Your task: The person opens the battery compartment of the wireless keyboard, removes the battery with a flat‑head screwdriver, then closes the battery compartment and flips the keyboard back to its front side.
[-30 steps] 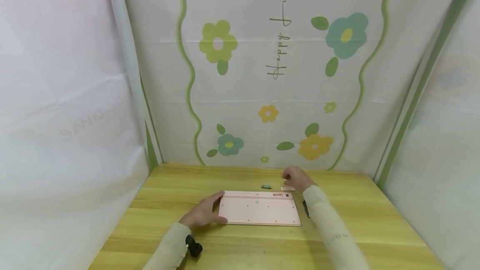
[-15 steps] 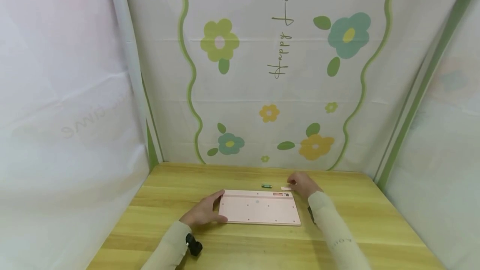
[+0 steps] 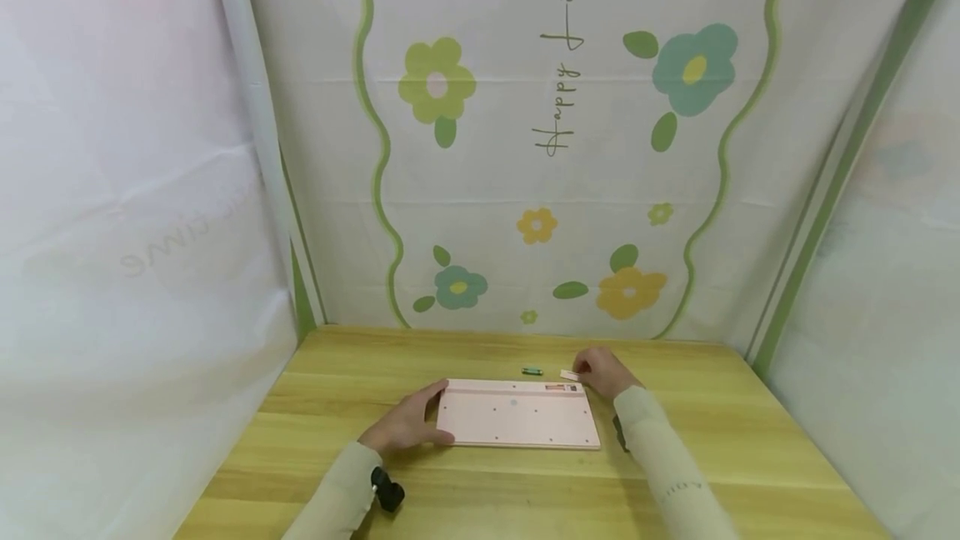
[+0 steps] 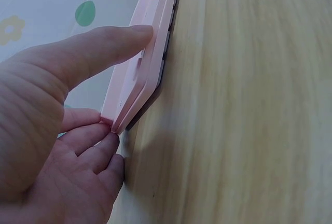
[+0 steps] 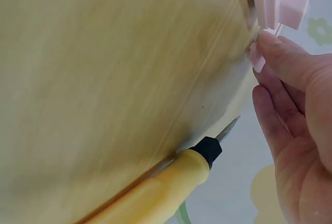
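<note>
A pink keyboard point(image 3: 517, 423) lies face down on the wooden table, its battery slot point(image 3: 561, 388) uncovered near the far right corner. My left hand point(image 3: 405, 425) grips its left end, with the thumb point(image 4: 104, 53) on the near edge and fingertips at the far corner. Beyond that slot, my right hand point(image 3: 606, 372) pinches a small pink battery cover point(image 3: 570, 375) between thumb and fingers. The right wrist view shows the cover point(image 5: 257, 58) partly hidden by the thumb. A green battery point(image 3: 532, 371) lies left of the cover, behind the keyboard.
A yellow-handled tool point(image 5: 166, 187) with a black collar and pointed metal tip appears in the right wrist view; its exact kind cannot be told. A flower-printed cloth point(image 3: 480, 148) hangs behind the table point(image 3: 465, 498), and pale cloth walls flank both sides.
My right hand has come down and slightly right onto the battery cover, which now sits at a slight angle. My left hand and the keyboard stay in place.
</note>
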Demonstrator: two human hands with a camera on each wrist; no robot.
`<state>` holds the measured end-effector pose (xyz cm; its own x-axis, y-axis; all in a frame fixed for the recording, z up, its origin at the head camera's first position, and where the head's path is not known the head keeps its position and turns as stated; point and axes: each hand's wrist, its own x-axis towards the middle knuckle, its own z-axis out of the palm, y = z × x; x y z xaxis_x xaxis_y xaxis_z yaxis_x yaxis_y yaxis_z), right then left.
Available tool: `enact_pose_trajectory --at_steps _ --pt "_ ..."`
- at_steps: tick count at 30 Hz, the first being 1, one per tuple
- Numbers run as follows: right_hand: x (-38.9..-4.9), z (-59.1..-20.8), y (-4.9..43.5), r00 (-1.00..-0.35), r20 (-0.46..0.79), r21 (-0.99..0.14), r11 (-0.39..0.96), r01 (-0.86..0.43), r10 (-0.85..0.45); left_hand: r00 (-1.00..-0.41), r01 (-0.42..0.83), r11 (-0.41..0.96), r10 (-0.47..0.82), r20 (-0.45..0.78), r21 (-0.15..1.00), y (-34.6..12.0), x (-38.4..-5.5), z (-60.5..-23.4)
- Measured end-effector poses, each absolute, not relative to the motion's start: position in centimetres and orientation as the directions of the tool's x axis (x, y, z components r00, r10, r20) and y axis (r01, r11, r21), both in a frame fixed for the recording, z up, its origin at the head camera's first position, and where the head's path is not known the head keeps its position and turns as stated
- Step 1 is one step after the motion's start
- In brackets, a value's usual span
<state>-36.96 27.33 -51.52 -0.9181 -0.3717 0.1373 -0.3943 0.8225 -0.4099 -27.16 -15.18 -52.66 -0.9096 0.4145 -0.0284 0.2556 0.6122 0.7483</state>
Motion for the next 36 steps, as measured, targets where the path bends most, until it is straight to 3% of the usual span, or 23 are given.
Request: enact_pose_trajectory --at_steps 11,19,36 --pt "-36.0 -50.3 27.6 -0.906 0.143 -0.482 0.771 -0.416 -0.398 -0.909 0.257 0.603 0.417 -0.023 0.755 -15.2 -27.2 -52.9" --pt "-35.7 -47.8 27.5 -0.852 0.172 -0.435 0.738 -0.517 -0.495 -0.91 0.254 0.607 0.415 -0.028 0.753 -15.2 -27.2 -52.8" --pt "-33.6 -45.4 26.0 -0.841 0.142 -0.473 0.71 -0.521 -0.522 -0.917 0.239 0.621 0.396 -0.036 0.747 -15.0 -26.9 -52.5"
